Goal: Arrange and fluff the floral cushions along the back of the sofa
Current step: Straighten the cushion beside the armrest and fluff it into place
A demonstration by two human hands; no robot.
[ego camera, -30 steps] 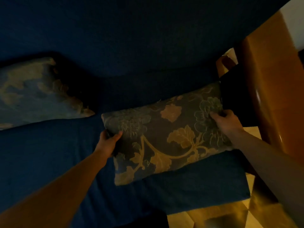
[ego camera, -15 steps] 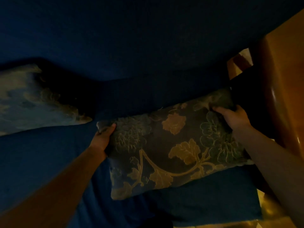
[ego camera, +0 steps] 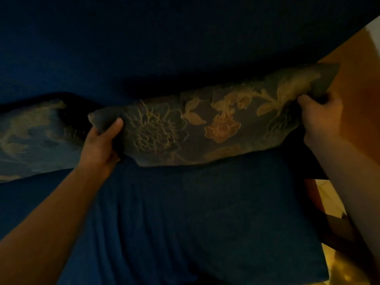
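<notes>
In dim light, a floral cushion (ego camera: 205,128) is held by both ends against the bottom of the dark blue sofa back (ego camera: 164,48), its long side running left to right and rising a little toward the right. The left hand (ego camera: 100,142) clenches the cushion's left corner, thumb pressed on the front face and the other fingers hidden behind the fabric. The right hand (ego camera: 320,120) grips the right end just below its upper corner, the cloth bunched in its closed fingers. The cushion's lower edge meets the blue sofa seat (ego camera: 185,212), which spreads toward the near side in soft folds between the two bare forearms. A second floral cushion (ego camera: 35,138) lies on the left, also against the sofa back, its right end just beside the left hand; whether the two cushions touch is lost in shadow. On the far right an orange-brown wooden surface (ego camera: 357,95) stands beside the sofa's end, just behind the right hand, and a patch of pale floor (ego camera: 331,202) shows below the right forearm.
</notes>
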